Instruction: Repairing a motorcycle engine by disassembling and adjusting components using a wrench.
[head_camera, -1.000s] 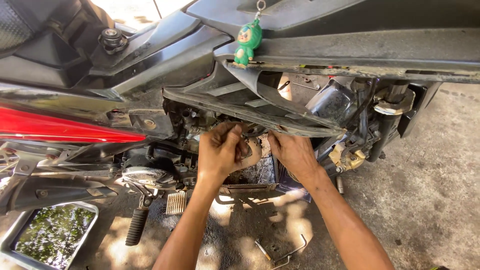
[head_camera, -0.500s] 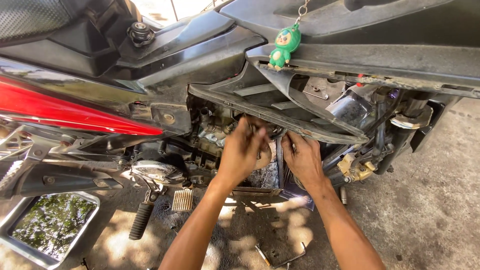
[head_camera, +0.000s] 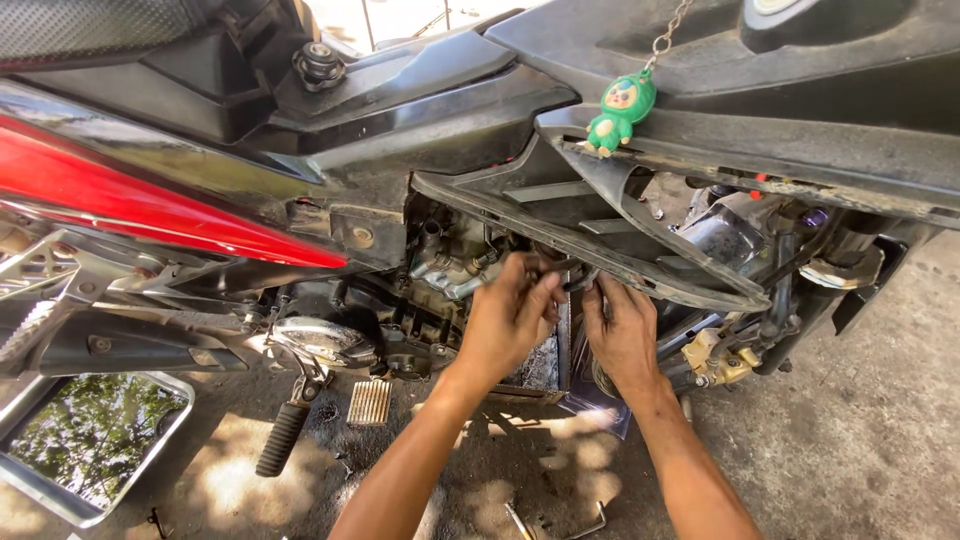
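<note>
1. Reaching under the black plastic side cover (head_camera: 600, 235) of the red and black motorbike (head_camera: 150, 200), both hands are at the grey metal engine (head_camera: 450, 275).
2. The left hand (head_camera: 510, 320) has its fingers curled and pressed together around a small dark part (head_camera: 545, 265) near the silver pipes. I cannot tell just what that part is.
3. The right hand (head_camera: 622, 335) is right beside it. Its fingertips pinch a thin dark metal rod (head_camera: 580, 283) that sticks out under the cover.
4. The side cover is already hanging loose and low, so the engine shows. The hands are busy in there, so the job looks like it is in the middle, not finished.
5. A small bent metal tool (head_camera: 560, 525) lies on the dusty concrete floor (head_camera: 850, 420), well apart from the hands.
6. A little green toy figure (head_camera: 620, 110) hangs on a chain above.
7. A shiny metal tray (head_camera: 90, 445) sits at the bottom left, and it is cut off at the edge.
8. The spot between the two hands is dark and hidden by fingers, so the small pieces there are hard to see.
</note>
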